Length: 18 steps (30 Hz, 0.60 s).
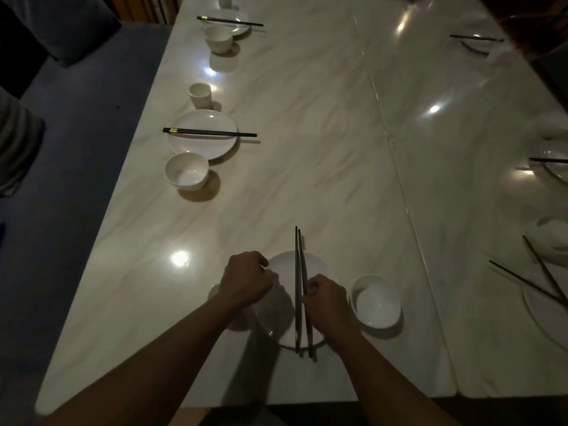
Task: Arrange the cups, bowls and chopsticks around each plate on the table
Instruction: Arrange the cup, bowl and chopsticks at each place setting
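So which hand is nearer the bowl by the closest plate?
Right. The right hand is just beside the bowl, pinching the chopsticks; the left hand is across the plate from it.

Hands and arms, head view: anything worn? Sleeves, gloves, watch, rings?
Nothing worn that shows: left hand and right hand are ungloved; both forearms are bare to the frame edge, no sleeves, no watch or band at the wrists. Rings: too dim to tell.
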Available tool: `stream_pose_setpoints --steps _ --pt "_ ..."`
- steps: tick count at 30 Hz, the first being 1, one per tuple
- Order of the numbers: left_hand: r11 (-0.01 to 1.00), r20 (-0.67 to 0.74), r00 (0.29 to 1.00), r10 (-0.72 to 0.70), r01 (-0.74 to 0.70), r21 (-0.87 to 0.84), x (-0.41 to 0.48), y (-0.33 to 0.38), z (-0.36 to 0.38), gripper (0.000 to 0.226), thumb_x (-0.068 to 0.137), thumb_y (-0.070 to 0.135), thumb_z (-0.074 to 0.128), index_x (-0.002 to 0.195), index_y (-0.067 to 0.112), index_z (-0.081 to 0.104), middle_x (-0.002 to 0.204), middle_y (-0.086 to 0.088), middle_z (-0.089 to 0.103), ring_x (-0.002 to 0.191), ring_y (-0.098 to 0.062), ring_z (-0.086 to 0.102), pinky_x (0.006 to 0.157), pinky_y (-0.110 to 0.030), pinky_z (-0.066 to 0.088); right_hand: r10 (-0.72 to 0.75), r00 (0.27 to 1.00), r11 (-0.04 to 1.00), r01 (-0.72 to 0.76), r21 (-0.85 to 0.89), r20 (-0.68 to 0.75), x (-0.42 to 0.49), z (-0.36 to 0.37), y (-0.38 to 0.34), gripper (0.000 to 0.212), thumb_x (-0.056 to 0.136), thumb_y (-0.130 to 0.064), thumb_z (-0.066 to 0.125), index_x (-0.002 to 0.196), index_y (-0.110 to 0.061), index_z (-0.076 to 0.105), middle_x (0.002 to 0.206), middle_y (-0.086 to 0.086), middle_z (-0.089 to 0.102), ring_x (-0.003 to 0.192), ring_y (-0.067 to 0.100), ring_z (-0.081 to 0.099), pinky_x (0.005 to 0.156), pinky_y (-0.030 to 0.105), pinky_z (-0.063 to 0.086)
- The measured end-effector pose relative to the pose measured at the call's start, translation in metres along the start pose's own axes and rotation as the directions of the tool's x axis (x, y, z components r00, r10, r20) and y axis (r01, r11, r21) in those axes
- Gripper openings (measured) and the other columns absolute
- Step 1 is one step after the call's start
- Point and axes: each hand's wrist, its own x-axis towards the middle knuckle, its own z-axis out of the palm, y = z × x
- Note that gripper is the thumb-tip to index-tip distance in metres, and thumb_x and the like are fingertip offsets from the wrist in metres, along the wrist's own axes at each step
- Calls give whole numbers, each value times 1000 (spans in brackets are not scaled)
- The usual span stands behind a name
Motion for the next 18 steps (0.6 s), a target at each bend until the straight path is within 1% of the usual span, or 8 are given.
stream_pose_setpoints --steps 2,7,10,12,14,16,18 --pt "1000 1 1000 8 -8 -10 -1 -3 -2 29 85 21 67 111 10 68 103 -5 71 89 -14 65 88 -31 54 5 1000 1000 -5 16 -8 -1 2 0 14 86 -16 70 100 -18 67 90 -3 70 80 12 65 63 20 51" --pt "999 -6 1000 31 -31 -10 -1 -8 -7 29 83 20 66 111 11 68 101 -5 72 90 -16 66 87 -32 54 4 1000 1000 -3 24 -27 1 4 0 11 87 -19 70 97 -16 67 89 -2 70 78 12 66 71 29 58" --pt "997 -20 997 74 -74 25 -1 -12 -12 29 82 19 65 110 11 68 98 -4 72 89 -17 66 86 -34 55 0 999 1000 2 31 -52 -2 7 -2 15 86 -29 70 95 -19 64 87 -4 69 78 12 66 74 34 60" --pt "991 -24 994 110 -108 73 0 -16 -14 30 80 23 64 108 14 69 97 -3 71 90 -19 65 83 -37 55 -11 998 1000 11 6 -65 -5 8 -5 27 83 -36 75 98 -19 61 89 -5 67 79 12 65 70 29 57" --pt "985 -7 992 129 -127 117 -1 -20 -17 32 79 27 63 108 15 69 98 -3 71 91 -20 65 81 -37 55 -3 999 1000 2 -18 -46 -7 8 -8 35 78 -38 79 99 -18 59 90 -4 66 78 10 63 61 18 48" --pt "981 15 991 131 -132 139 -1 -24 -18 34 79 28 62 110 15 68 100 -3 70 93 -20 65 81 -37 55 14 999 999 -15 -37 -31 -6 8 -12 34 77 -34 80 96 -17 58 90 -2 66 73 9 59 52 12 36" --pt "980 34 991 128 -132 152 -2 -27 -20 35 80 29 62 112 15 68 102 -3 70 95 -21 64 82 -37 55 25 999 998 -27 -55 -30 -4 9 -14 30 78 -27 79 96 -14 59 92 -1 67 72 10 56 48 10 30"
